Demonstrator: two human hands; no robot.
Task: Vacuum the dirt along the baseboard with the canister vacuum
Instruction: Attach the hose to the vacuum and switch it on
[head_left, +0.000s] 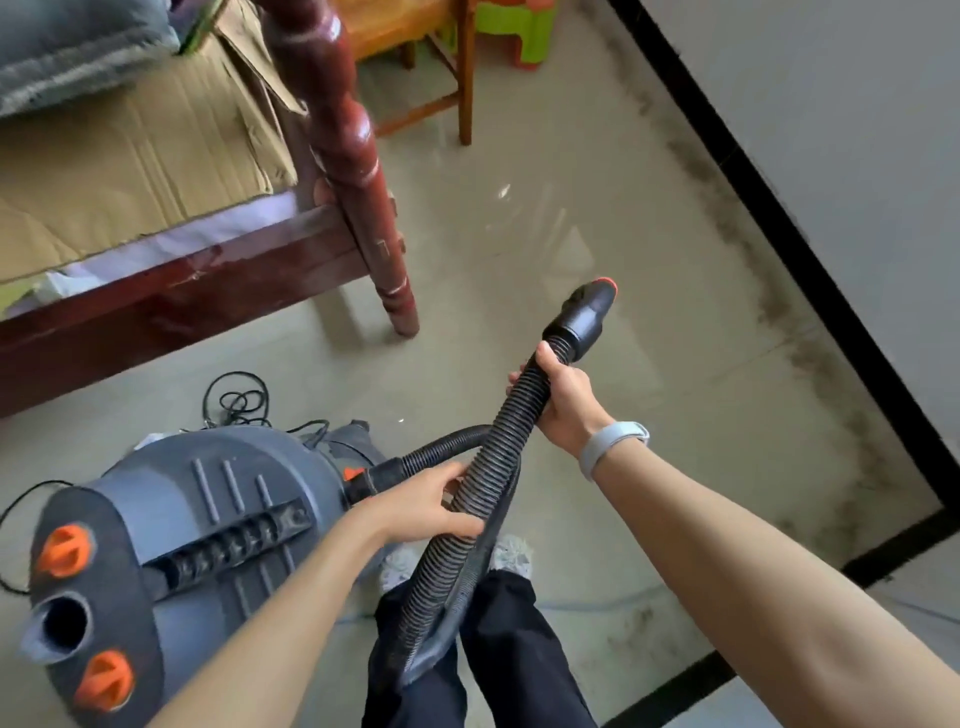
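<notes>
A grey canister vacuum (197, 525) with orange latches stands at my lower left. Its black ribbed hose (498, 441) loops down past my legs and back up. My right hand (563, 400) grips the hose just behind the black nozzle (589, 314), whose orange tip hangs above the floor, pointing toward the wall. My left hand (434, 506) holds the hose lower down, near the canister's inlet. A band of dark dirt (748, 249) runs on the floor along the black baseboard (779, 218), to the right of the nozzle.
A dark red wooden bed frame (358, 171) with cardboard on it fills the upper left. A wooden chair (457, 78) and a green stool (514, 31) stand at the far end. The vacuum's black power cord (239, 400) lies coiled behind the canister.
</notes>
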